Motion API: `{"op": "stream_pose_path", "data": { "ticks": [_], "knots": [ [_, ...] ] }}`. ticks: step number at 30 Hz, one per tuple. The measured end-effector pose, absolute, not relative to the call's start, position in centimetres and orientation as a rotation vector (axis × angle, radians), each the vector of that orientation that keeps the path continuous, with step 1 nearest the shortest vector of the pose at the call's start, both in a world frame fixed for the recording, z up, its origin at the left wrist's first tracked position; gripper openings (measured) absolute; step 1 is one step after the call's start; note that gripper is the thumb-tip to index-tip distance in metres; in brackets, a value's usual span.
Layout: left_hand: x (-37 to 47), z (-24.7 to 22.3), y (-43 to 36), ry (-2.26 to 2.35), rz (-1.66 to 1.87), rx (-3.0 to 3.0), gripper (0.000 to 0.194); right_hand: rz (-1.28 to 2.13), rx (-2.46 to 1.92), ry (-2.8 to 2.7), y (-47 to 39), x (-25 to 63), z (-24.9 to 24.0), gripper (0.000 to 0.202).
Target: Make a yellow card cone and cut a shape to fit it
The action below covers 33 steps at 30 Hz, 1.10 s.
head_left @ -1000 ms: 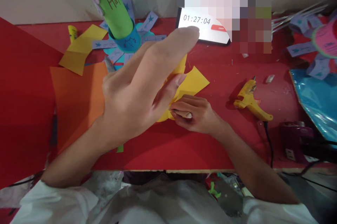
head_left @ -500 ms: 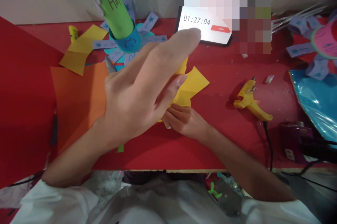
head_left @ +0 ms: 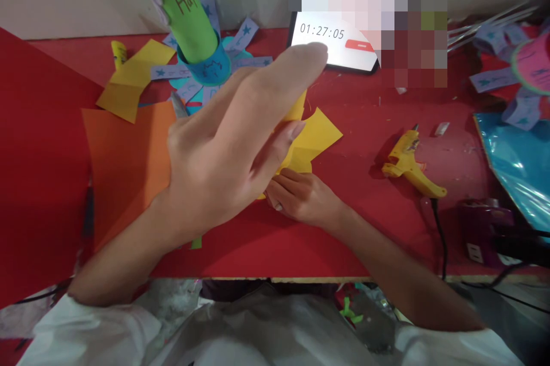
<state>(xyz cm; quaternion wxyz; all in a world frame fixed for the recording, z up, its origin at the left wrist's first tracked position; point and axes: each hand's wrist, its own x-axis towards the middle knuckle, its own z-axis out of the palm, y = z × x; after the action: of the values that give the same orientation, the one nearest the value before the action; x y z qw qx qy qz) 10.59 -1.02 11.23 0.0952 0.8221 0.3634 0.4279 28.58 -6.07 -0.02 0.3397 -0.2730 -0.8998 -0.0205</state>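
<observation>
A piece of yellow paper (head_left: 317, 132) with angled, cut-looking edges lies low over the red table, partly hidden behind my hands. My left hand (head_left: 227, 137) is large and close to the camera, the paper showing between its thumb and raised forefinger. My right hand (head_left: 296, 197) is closed on the paper's near edge, fingers curled under. Beside my left hand's knuckles pokes a grey pointed tip (head_left: 178, 105); the rest of it is hidden. An orange sheet (head_left: 129, 165) lies partly beneath my left forearm.
A yellow glue gun (head_left: 408, 162) lies right, its cord running to a purple box (head_left: 483, 228). A phone (head_left: 326, 34) shows a timer. A green paper tube (head_left: 189, 16) stands in a blue ring (head_left: 210, 65). Left lies yellow paper (head_left: 133, 79); a blue glossy sheet (head_left: 519, 171) lies right.
Both hands stay almost where they were, with the yellow paper between them. The phone timer has gone from 01:27:04 to 01:27:05.
</observation>
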Motion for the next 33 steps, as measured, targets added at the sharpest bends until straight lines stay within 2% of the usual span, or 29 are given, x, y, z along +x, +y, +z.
{"op": "stream_pose_path", "data": {
  "ticks": [13, 21, 33],
  "knots": [
    [10.6, 12.4, -1.4, 1.139, 1.14, 2.372, 0.035, 0.066, -0.753, -2.291, -6.5, 29.0, -0.1, 0.018],
    [10.4, 11.0, -1.1, 1.011, 1.289, 2.433, 0.042, 0.329, -0.888, -2.096, -6.2, 29.5, 0.6, 0.014],
    [10.6, 11.3, -1.4, 1.076, 1.224, 2.38, 0.04, 0.545, -1.038, -1.842, -5.5, 30.9, 1.0, 0.014]
  ]
}}
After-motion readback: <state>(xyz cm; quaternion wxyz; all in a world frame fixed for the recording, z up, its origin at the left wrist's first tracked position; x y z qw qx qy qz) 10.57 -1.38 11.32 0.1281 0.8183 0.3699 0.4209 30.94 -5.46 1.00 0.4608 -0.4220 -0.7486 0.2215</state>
